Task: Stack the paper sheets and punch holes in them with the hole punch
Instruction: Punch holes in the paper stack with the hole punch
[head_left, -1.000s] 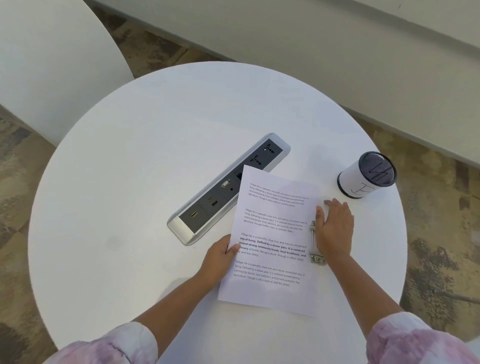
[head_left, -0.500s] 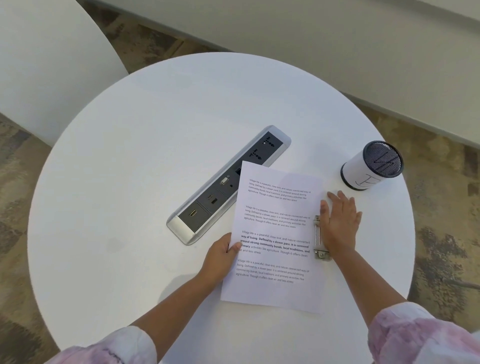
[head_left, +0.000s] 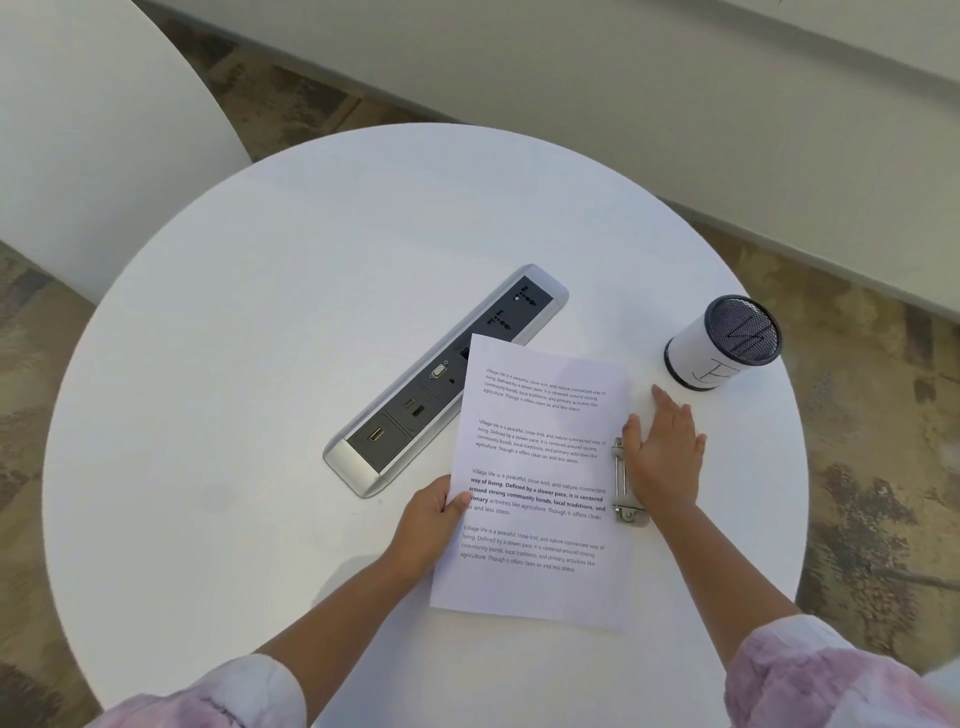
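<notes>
The stacked paper sheets (head_left: 537, 478), printed with paragraphs of text, lie on the round white table (head_left: 249, 332). Their right edge sits in a metal hole punch (head_left: 623, 480). My left hand (head_left: 434, 517) pinches the sheets at their left edge, thumb on top. My right hand (head_left: 665, 449) lies flat on the hole punch with straight fingers, covering most of it; only its left bar and lower end show.
A silver and black power socket strip (head_left: 441, 379) lies diagonally, its right part under the sheets' top left corner. A white-wrapped black mesh pen cup (head_left: 722, 343) stands near the table's right rim. Another white table (head_left: 78, 130) is at far left.
Both hands and the sheets keep their places. My right hand's fingers have spread out flatter over the hole punch. The camera has shifted slightly.
</notes>
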